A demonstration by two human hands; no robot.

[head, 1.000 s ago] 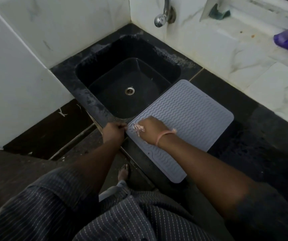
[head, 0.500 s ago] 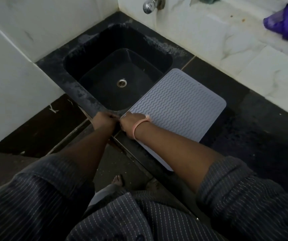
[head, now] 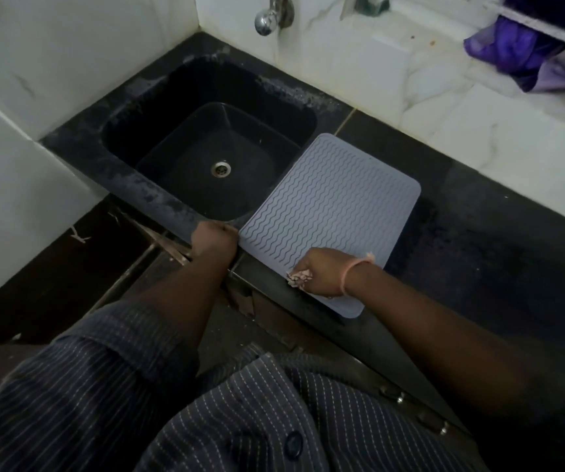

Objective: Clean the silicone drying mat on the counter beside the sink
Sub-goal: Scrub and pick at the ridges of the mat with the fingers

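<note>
While pinching the mat's [head: 335, 202] near-left corner with left hand [head: 213, 240] — right hand [head: 322, 274] clutching a pale cloth [head: 299, 278] on the near edge; unwiped length runs away toward the wall, sink [head: 206, 158] alongside.

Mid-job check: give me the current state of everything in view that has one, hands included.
Drying mat: flat on the counter, left edge at the sink rim.
Left hand: gripping the mat's near-left corner.
Right hand: holding a small pale cloth at the mat's front edge.
Sink: no dishes, drain uncovered.
Tap: no water running.
Purple cloth: bunched on the ledge.
</note>
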